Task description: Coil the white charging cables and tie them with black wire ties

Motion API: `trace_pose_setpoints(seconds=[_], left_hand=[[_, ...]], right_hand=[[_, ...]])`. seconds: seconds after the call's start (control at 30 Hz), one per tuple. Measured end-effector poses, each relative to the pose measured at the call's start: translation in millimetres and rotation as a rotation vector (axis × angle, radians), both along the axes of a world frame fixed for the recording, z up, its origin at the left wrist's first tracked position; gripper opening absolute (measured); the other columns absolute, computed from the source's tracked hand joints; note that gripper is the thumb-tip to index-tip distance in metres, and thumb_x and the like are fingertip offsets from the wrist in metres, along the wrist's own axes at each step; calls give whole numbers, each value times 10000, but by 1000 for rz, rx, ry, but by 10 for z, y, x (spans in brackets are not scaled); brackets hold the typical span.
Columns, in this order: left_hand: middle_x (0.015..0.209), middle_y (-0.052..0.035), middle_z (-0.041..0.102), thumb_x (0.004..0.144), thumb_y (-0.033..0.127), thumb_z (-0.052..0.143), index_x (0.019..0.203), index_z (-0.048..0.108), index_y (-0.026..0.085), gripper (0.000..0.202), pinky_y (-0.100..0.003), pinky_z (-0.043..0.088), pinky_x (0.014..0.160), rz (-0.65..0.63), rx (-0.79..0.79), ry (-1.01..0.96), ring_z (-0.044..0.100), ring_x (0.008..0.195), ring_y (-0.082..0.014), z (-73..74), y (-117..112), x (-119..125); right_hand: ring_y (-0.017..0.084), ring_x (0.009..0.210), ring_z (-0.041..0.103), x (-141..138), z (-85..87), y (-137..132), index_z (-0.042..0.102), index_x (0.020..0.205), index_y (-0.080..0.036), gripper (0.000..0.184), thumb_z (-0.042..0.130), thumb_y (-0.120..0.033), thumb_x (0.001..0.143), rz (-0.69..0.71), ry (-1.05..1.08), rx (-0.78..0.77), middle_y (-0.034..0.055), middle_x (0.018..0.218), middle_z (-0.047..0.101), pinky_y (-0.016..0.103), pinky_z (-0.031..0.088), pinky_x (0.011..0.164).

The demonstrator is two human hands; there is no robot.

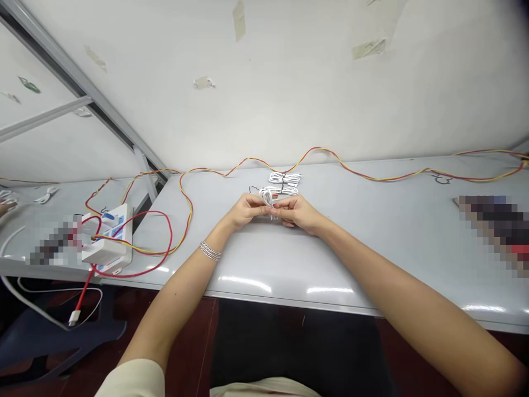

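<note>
My left hand (247, 210) and my right hand (298, 213) meet over the middle of the grey table. Between their fingertips is a looped bundle of white cable (268, 195), gripped from both sides. Just behind it lies a coiled white cable (286, 191) with a dark tie around its middle. Another tied white cable coil (284, 178) rests beyond that one. A thin dark wire tie (253, 189) sticks out above my left fingers. The undersides of my fingers are partly hidden.
On the left, a white power strip (124, 242) carries plugs and a looping red cable (171, 234). A red-and-yellow wire (363, 177) runs along the wall. Dark ties (442, 178) and a blurred-out item (496, 220) lie right. At far left, a person's hand (6, 208) is near white cables.
</note>
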State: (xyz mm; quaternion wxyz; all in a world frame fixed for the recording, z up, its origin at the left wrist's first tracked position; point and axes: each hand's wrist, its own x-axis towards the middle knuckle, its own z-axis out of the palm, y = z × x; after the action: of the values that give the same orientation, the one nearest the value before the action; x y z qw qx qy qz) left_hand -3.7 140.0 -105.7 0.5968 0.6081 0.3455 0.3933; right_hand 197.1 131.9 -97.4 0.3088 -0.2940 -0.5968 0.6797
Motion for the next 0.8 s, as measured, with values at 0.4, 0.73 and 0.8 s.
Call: trace_pose_setpoints(seconds=[0.4, 0.73, 0.8], left_hand=[[765, -62, 707, 660, 422, 865, 778, 789, 124, 330, -255, 419, 602, -14, -53, -42, 533, 621, -103, 32, -24, 34], [706, -42, 679, 672, 421, 856, 832, 797, 132, 336, -253, 406, 602, 22, -57, 2, 546, 627, -112, -17, -11, -1], [690, -41, 672, 670, 418, 858, 836, 797, 126, 342, -254, 397, 599, 30, -56, 9, 538, 620, -112, -16, -12, -2]], right_hand=[[49, 444, 284, 2, 26, 3, 696, 801, -117, 446, 721, -562, 787, -28, -70, 108, -56, 516, 369, 233, 196, 420], [60, 448, 285, 15, 3, 24, 684, 840, -127, 504, 646, -629, 822, -11, -127, 194, -54, 504, 344, 236, 202, 447], [61, 446, 289, 17, 5, 24, 674, 835, -125, 512, 638, -636, 826, -5, -128, 205, -56, 502, 339, 235, 208, 450]])
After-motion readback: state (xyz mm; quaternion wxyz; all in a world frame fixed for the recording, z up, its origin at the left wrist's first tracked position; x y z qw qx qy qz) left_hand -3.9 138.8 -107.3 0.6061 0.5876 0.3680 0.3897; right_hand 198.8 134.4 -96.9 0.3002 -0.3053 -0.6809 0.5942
